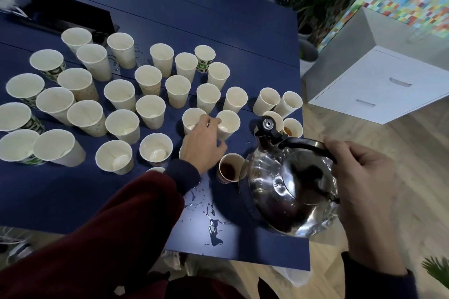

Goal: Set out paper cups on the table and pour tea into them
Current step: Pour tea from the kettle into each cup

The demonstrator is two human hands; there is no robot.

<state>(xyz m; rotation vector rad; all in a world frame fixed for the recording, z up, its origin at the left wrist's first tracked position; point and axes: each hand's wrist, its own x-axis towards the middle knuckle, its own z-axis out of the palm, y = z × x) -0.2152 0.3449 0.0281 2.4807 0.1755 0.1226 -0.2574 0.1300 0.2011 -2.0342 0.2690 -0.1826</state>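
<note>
The right hand is gripping the black handle of a steel kettle, which is tilting above the blue table at its right edge, beside a paper cup of tea. The left hand is lying palm-down among empty paper cups, fingers bending over two rims; whether it is pinching one cannot be told.

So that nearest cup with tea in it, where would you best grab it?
Grip the cup round its side wall, just below the rim, coming from the left or the near side. It stands upright with tea in its open mouth, so nothing should come in from above, and the kettle crowds its right side.
</note>
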